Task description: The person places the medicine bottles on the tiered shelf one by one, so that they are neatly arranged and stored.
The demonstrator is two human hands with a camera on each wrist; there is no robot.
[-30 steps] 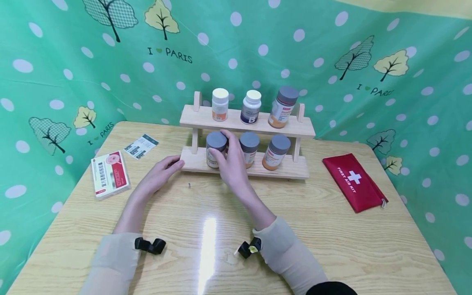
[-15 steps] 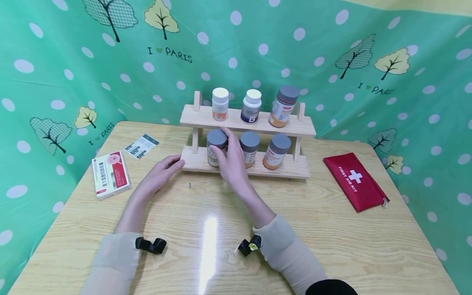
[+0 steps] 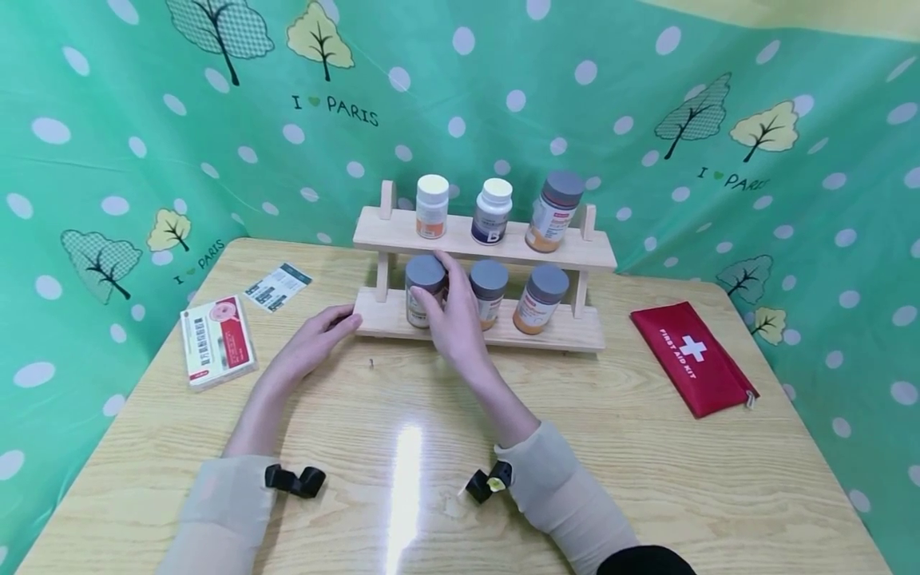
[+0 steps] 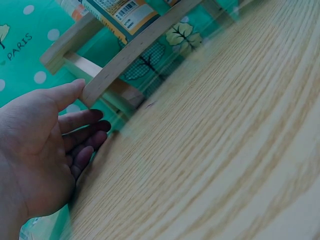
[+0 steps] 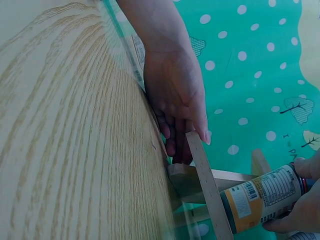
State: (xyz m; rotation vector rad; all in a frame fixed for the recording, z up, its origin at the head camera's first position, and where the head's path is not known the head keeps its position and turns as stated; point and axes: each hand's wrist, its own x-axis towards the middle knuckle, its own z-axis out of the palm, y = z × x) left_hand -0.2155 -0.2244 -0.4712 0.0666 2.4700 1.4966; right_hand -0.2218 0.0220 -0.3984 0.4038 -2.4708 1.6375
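Observation:
My right hand (image 3: 456,319) grips a grey-lidded supplement bottle (image 3: 424,275) at the left of the lower board. Thumb and fingers lie on either side near its lid; in the right wrist view the bottle (image 5: 260,197) stands on the board, its orange and white label showing. My left hand (image 3: 312,339) holds the left end of the wooden two-tier shelf (image 3: 561,335). In the left wrist view, its thumb touches the board's corner and the curled fingers sit lower. Two more grey-lidded bottles, a middle one (image 3: 489,291) and a right one (image 3: 541,299), share the lower board.
On the upper board stand a white bottle (image 3: 432,206), a white-and-blue bottle (image 3: 492,212) and a larger grey-lidded bottle (image 3: 555,212). A medicine box (image 3: 217,342) and a printed card (image 3: 278,287) lie left. A red first aid pouch (image 3: 693,359) lies right.

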